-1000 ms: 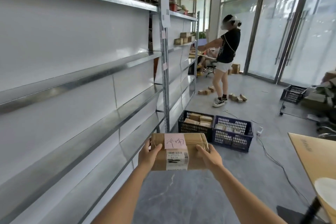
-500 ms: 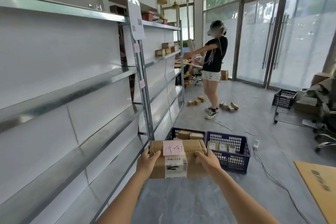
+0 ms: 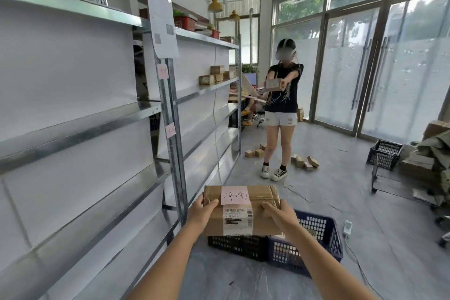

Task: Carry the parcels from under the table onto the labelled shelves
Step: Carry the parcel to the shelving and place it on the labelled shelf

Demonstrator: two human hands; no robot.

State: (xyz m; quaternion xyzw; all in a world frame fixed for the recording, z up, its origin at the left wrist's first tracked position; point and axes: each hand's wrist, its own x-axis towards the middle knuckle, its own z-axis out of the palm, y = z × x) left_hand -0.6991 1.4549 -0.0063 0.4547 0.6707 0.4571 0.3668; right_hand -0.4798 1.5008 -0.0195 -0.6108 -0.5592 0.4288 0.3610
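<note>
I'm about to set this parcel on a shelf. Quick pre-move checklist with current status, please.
1. Hold: left hand and right hand each have a grip on one end of the parcel: ok.
2. Pink note on the parcel faces up, handwriting visible: ok.
3. Match with the pink tags on the shelf post: tag writing too small to read: cannot tell.
4. Shelves to the left are bare, room to place: ok.
5. Floor ahead: crates sit right below the parcel: not ok.
6. Other person stands farther off, holding a box: ok.
</note>
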